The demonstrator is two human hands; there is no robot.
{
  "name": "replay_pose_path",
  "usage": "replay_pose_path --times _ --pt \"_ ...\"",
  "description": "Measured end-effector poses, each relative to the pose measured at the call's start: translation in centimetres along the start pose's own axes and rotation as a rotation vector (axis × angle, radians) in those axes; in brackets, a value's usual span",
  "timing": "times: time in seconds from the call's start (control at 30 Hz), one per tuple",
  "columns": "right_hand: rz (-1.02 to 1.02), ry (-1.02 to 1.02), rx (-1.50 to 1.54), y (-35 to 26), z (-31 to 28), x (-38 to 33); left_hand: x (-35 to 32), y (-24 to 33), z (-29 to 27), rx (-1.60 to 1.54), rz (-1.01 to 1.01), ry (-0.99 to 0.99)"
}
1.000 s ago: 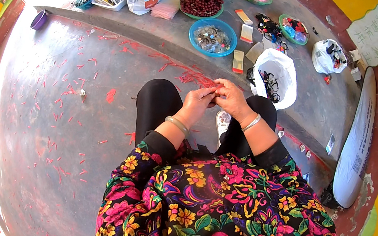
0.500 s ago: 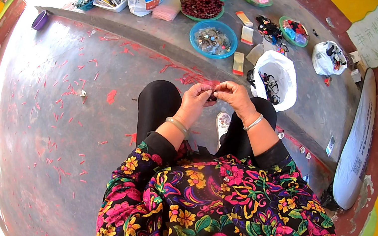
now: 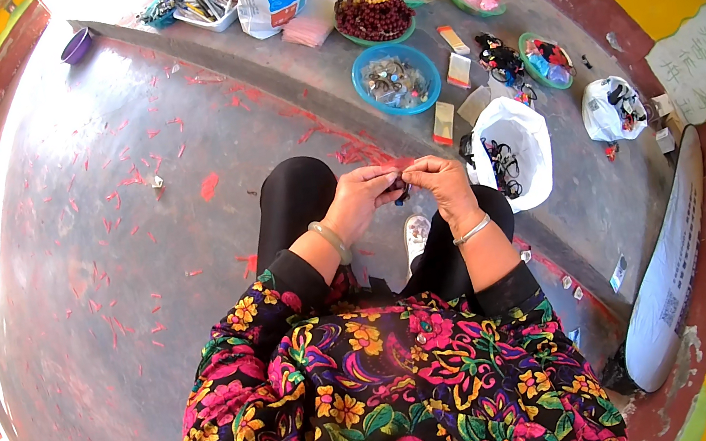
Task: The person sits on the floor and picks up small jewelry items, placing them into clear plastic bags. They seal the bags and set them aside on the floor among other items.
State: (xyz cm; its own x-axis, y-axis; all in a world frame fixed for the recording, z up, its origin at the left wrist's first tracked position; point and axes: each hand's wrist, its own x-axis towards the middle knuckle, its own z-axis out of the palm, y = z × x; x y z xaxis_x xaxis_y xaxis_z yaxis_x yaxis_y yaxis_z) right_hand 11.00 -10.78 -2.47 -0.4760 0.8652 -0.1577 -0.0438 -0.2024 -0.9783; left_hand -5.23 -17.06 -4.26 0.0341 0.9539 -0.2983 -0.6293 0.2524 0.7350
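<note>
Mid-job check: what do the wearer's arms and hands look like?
Both hands are ungloved. The left hand has a thick, pale bangle at its wrist; the right hand, a thinner, silvery bracelet. The black sleeves carry multicoloured flowers and end in plain black cuffs.

Both hands point(image 3: 357, 203) nearly fingertip to fingertip in a pinch, forearms point(image 3: 489, 250) angled inward.

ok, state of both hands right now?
Left hand: fingers closed on a small dark item.
Right hand: thumb and finger pinched on the same item; finer detail too small to tell.
</note>
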Motion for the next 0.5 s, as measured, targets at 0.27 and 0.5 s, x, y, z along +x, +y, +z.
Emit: replay_pose_path --times 0.27,0.5 --pt "0.112 0.005 0.092 0.6 -0.2 0.4 -0.3 0.7 0.1 -0.041 -0.017 0.015" --pt "0.113 -0.016 0.063 0.8 -0.1 0.4 0.0 0.6 -0.4 -0.054 -0.034 0.048"
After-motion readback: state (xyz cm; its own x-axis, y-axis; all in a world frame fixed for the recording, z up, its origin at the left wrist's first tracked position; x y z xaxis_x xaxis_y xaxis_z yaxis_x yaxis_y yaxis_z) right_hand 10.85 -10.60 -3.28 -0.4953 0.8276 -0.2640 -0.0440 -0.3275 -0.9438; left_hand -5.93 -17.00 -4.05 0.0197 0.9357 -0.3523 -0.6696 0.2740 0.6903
